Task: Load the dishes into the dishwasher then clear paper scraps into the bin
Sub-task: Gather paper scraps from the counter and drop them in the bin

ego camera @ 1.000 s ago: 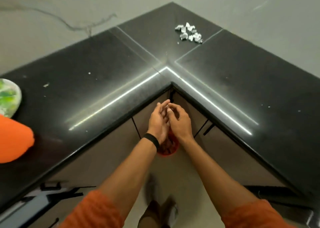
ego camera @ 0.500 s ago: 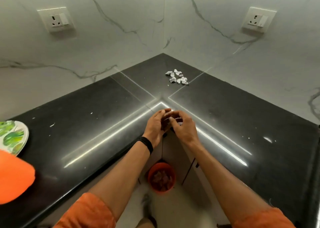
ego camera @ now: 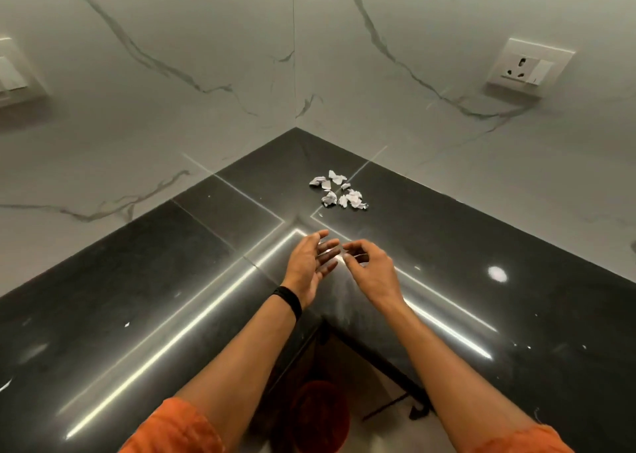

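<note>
— Marble-look walls meet in a corner, and a polished black worktop (ego camera: 481, 235) wraps round it in an L. Socket plate (ego camera: 530, 67) on the right wall. Switch plate (ego camera: 13, 73) cut off at the left edge of view. Bright strips of reflected light run along both front edges of the worktop.

— Where are the scraps?

— Paper scraps (ego camera: 339, 192): a small cluster of crumpled white bits on the worktop, deep in the corner, beside the joint line between slabs. They lie beyond both my hands and touch neither. A few tiny white flecks (ego camera: 126, 324) are scattered on the left run.

— And your hands?

— Left hand (ego camera: 309, 266) is over the inner corner of the worktop, palm turned right, fingers (ego camera: 321, 247) straight and spread, holding nothing. Black band (ego camera: 288, 301) on that wrist. Right hand (ego camera: 373, 270) is just beside it, back up, fingers (ego camera: 358, 245) loosely curled, thumb near forefinger. I see nothing held between them, though the tips are slightly blurred. The two sets of fingertips are close; I cannot tell whether they touch.

— The bin?

— Orange bin (ego camera: 316, 414) on the floor below, in the angle of the cabinets, showing between my forearms. Inside is too dark to make out. Orange sleeves (ego camera: 172, 428) at the bottom edge of view.
</note>
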The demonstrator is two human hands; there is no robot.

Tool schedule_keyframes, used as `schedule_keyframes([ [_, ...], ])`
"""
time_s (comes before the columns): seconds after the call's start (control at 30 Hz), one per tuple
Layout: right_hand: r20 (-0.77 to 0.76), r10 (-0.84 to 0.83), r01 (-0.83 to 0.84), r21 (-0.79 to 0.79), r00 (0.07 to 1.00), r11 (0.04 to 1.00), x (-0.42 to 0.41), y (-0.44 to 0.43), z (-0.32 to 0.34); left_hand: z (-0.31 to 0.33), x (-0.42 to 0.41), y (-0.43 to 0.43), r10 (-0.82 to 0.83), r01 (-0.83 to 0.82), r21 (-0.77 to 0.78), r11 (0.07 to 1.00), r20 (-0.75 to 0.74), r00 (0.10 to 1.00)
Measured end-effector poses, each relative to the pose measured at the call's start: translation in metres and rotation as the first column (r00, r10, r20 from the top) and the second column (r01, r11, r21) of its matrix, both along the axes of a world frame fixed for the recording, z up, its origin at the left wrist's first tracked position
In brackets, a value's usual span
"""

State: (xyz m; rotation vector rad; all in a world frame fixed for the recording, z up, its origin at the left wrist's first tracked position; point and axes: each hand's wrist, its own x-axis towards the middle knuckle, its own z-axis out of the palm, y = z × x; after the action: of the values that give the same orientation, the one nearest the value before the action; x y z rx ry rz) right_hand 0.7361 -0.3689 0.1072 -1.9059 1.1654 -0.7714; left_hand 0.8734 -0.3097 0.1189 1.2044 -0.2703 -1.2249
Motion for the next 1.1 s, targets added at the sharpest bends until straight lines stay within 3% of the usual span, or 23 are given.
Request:
schedule_keyframes([
  [0.4, -0.058, 0.001, 0.004, 0.096, 0.998, 0.995, 0.085, -0.093, -0.021, -0.019, 0.063, -0.076, 0.095, -0.095, 0.011, 0.995, -0.170, 0.981],
  [0.67, -0.234, 0.041, -0.028, 0.057, 0.971, 0.998, 0.120, -0.159, -0.040, -0.026, 0.091, -0.125, 0.173, -0.168, 0.039, 0.985, -0.184, 0.968],
  [0.9, -0.433, 0.096, -0.143, -0.076, 0.896, 0.987, 0.136, -0.177, -0.070, -0.038, 0.115, -0.157, 0.224, -0.226, 0.023, 0.974, -0.265, 0.938],
  [1.1, -0.398, 0.093, -0.176, -0.176, 0.913, 0.969, 0.137, -0.178, -0.078, -0.053, 0.119, -0.163, 0.332, -0.324, 0.078, 0.943, -0.301, 0.894],
])
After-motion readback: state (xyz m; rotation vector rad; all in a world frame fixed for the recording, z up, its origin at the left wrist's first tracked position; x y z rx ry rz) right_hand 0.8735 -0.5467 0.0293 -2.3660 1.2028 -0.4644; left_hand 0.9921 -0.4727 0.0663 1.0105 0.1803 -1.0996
